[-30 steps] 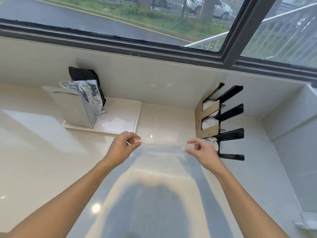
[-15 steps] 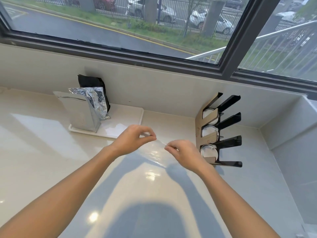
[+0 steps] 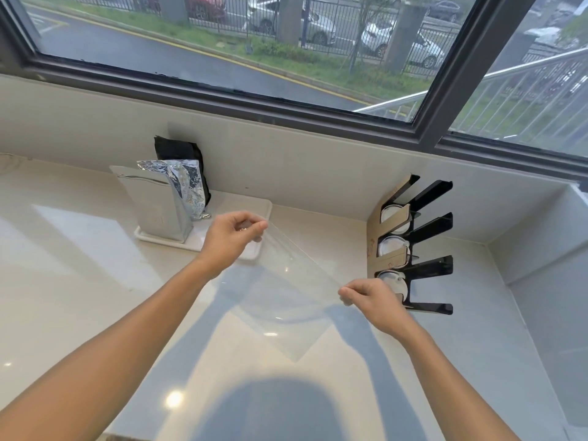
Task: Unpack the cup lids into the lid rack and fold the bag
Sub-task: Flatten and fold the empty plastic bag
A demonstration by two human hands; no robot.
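1. A clear, thin plastic bag [image 3: 286, 291] is held stretched above the pale glossy tabletop [image 3: 95, 281], slanting from upper left to lower right, with a lower corner hanging toward the tabletop's near middle.
2. The left hand [image 3: 230, 238] is seen with its grip narrow, fingertips pinched on the bag's upper left corner.
3. The right hand [image 3: 370, 297] is seen with its grip likewise narrow, thumb and fingers pinched on the bag's right corner, just in front of the rack.
4. A black slotted lid rack with a brown cardboard side panel [image 3: 416, 246] is placed near the tabletop's far right corner, against the back wall.
5. Round translucent white cup lids [image 3: 389, 246] are seen seated in three of its slots.
6. A white rectangular tray [image 3: 254, 214] is set at the tabletop's far edge, left of centre; a silver foil pouch [image 3: 159, 202] and a black pouch [image 3: 181, 151] stand on it.
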